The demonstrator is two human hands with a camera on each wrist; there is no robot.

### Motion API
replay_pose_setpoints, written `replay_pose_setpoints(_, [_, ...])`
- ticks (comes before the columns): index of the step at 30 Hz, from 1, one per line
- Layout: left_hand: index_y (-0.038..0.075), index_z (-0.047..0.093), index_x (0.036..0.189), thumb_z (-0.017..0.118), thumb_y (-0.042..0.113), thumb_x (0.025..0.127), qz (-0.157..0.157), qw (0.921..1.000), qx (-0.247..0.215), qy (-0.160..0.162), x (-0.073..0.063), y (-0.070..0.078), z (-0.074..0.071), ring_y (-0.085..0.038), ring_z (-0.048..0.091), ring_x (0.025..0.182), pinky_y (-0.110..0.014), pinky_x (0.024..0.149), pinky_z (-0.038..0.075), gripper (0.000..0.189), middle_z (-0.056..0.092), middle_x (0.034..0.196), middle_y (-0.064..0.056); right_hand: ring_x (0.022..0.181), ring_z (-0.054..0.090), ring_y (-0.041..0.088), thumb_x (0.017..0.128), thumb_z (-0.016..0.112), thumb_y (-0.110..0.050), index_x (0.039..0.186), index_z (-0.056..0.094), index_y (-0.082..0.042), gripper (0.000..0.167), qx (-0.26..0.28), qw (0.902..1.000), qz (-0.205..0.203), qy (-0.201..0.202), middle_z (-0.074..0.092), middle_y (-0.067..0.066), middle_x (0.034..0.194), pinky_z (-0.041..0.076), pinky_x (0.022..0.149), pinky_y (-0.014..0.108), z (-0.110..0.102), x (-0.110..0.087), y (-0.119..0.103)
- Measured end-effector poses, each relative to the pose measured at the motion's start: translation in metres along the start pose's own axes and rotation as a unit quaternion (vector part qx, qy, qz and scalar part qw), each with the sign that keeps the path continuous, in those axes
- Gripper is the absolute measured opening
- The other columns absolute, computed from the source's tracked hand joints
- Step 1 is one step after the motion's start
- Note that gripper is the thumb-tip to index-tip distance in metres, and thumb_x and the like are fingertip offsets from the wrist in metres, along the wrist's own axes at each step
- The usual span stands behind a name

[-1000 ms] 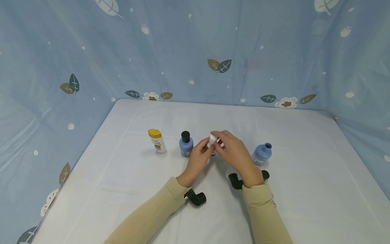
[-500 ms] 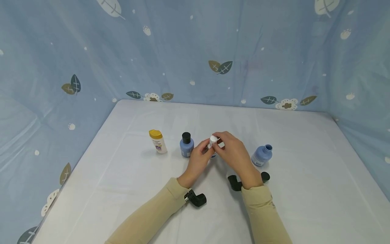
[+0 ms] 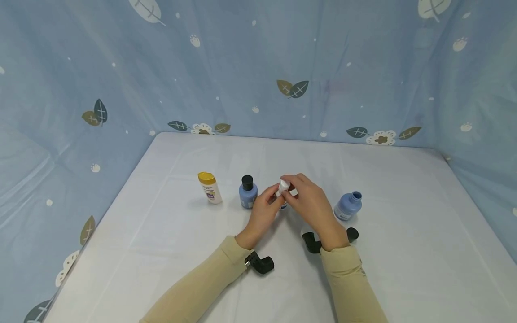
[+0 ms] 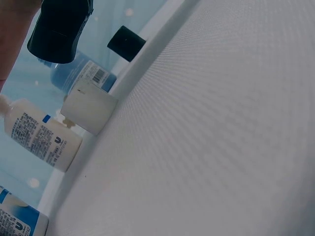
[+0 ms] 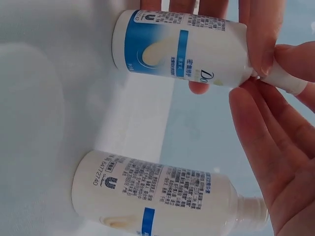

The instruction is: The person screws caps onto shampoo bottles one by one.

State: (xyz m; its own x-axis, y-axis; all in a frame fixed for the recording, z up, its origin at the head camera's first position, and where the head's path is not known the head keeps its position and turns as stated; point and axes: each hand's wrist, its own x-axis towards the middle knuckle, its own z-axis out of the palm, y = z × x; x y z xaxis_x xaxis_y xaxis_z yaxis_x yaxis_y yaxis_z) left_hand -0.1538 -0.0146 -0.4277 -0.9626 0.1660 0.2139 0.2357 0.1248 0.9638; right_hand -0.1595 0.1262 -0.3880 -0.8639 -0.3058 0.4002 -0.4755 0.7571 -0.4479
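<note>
Upright in the head view, a white-and-blue shampoo bottle is held by my left hand, whose fingers wrap its body. My right hand pinches the white cap at its top; in the right wrist view this cap sits at a slant to the neck. Below it there stands a second white bottle with an uncapped neck, mostly hidden behind my right hand in the head view. The left wrist view also shows this second bottle.
A blue bottle with a black cap and a white bottle with a yellow cap stand to the left. On the right is an uncapped blue bottle. A loose black cap and an off-white block-shaped piece lie near it.
The white cap has tipped slightly back and forth between my right fingers. Both hands stay in nearly the same place, and the bottles have not moved.
</note>
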Motion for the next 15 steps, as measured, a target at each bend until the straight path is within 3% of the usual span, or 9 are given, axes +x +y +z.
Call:
replay_pose_setpoints(9, [0.007,0.055,0.122,0.053,0.012,0.090,0.001,1.0000,0.003,0.003,-0.0002,0.0010,-0.0002,-0.012,0.051,0.098,-0.027,0.080,0.042,0.033,0.055,0.118,-0.006,0.076,0.056,0.017,0.082,0.065,-0.021,0.104,0.057,-0.011,0.026,-0.010,0.9991,0.038,0.015,0.053,0.003,0.093,0.047,0.062,0.029,0.0067,0.0013,-0.0037])
replay_pose_setpoints(15, [0.006,0.054,0.122,0.054,0.011,0.089,0.006,0.9999,-0.011,0.003,0.0022,-0.0053,0.0006,-0.015,0.053,0.101,-0.028,0.086,0.042,0.033,0.058,0.114,-0.008,0.076,0.056,0.019,0.081,0.066,-0.024,0.117,0.054,-0.011,0.040,-0.012,0.9989,0.045,0.007,0.053,0.003,0.099,0.044,0.059,0.031,0.0060,0.0016,-0.0051])
